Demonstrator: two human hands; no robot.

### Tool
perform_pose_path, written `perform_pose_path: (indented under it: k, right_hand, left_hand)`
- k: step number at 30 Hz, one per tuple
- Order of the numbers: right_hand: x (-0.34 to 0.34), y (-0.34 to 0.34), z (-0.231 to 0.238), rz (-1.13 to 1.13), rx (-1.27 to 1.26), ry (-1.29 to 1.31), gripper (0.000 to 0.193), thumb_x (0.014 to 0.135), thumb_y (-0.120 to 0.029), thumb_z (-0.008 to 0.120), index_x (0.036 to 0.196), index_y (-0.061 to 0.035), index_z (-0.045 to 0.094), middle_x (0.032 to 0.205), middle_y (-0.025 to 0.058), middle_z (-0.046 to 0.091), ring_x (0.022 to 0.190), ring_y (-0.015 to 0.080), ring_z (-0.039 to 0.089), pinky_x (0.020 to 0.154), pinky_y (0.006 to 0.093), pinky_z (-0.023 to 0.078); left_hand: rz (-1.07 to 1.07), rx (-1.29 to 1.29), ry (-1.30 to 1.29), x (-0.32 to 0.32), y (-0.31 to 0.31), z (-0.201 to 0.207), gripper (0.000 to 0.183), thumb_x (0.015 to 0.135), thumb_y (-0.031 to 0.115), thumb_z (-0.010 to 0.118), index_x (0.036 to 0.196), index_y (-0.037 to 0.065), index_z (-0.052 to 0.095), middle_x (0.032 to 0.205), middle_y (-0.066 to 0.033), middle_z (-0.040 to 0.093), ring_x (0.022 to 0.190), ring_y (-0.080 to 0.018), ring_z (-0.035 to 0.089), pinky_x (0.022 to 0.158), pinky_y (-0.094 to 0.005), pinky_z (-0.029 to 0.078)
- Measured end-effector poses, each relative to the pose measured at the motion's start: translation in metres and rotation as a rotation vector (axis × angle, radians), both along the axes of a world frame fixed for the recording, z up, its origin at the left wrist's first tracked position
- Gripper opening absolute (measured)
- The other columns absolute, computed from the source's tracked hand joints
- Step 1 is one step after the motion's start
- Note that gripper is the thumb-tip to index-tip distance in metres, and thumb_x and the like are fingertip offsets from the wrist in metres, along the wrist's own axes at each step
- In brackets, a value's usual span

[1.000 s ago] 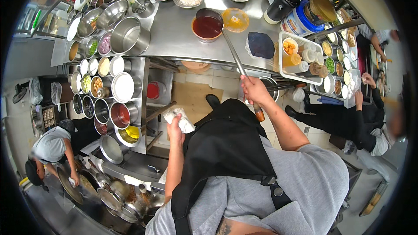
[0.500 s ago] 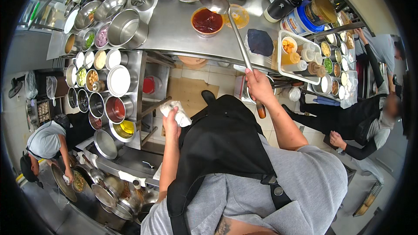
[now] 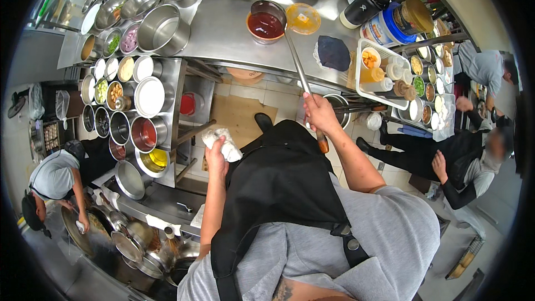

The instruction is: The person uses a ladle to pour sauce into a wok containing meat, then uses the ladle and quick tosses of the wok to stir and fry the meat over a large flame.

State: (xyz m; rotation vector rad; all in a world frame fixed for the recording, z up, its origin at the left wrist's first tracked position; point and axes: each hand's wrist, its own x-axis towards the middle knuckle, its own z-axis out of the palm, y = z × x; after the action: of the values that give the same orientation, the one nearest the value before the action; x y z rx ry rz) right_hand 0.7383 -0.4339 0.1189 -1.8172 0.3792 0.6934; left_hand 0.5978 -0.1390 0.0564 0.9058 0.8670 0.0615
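My right hand [image 3: 321, 113] is closed around the handle of a long steel ladle [image 3: 297, 58] with a brown grip end. The ladle's head lies over a tub of dark red sauce [image 3: 263, 32] on the steel counter and overlaps its far rim. I cannot tell how deep the head sits in the sauce. Beside the tub, to its right, is an orange-stained clear lid [image 3: 303, 18]. Lower down, my left hand [image 3: 215, 157] grips a crumpled white cloth [image 3: 224, 140] in front of my black apron, away from the counter.
Steel bowls and a large pot [image 3: 163, 30] stand at the counter's left. A dark folded cloth [image 3: 333, 53] and a white basket of bottles [image 3: 384, 72] are at the right. Ingredient containers [image 3: 149, 97] line the left side. Co-workers stand at the far left [image 3: 54, 175] and right [image 3: 473, 161].
The ladle's head has come down and nearer, from above the tub's far right side onto the sauce. My right hand has shifted slightly left and nearer. The left hand still holds the cloth.
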Motion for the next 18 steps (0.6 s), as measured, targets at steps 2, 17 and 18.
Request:
perform_pose_path:
  k: [2,17,18]
  right_hand:
    - [-0.001,0.000,0.002,-0.101,0.217,0.117,0.045,0.097,-0.044,0.044,0.079,-0.0030,0.045,0.054,-0.0010,0.038,0.033,0.0088,0.037,0.029,0.0249,0.031]
    - [0.004,-0.005,0.010,0.051,-0.228,-0.243,0.047,0.097,-0.040,0.045,0.075,0.0008,0.050,0.055,0.0134,0.052,0.043,0.0255,0.055,0.042,0.0383,0.043]
    - [0.004,-0.008,0.000,0.053,-0.227,-0.245,0.047,0.097,-0.040,0.045,0.075,0.0008,0.050,0.055,0.0134,0.052,0.043,0.0255,0.055,0.042,0.0383,0.043]
  left_hand:
    - [0.005,0.001,0.003,0.000,0.000,0.003,0.033,0.082,0.009,0.063,0.112,0.000,0.052,0.099,-0.0093,0.061,0.088,-0.0212,0.061,0.077,-0.0344,0.050]
    - [-0.023,-0.034,-0.026,0.002,-0.007,0.007,0.033,0.082,0.006,0.063,0.112,-0.001,0.052,0.099,-0.0099,0.061,0.088,-0.0216,0.062,0.075,-0.0342,0.051]
    - [-0.016,-0.037,-0.022,0.003,-0.008,0.007,0.033,0.082,0.006,0.063,0.113,-0.001,0.052,0.099,-0.0099,0.061,0.088,-0.0217,0.062,0.075,-0.0345,0.051]
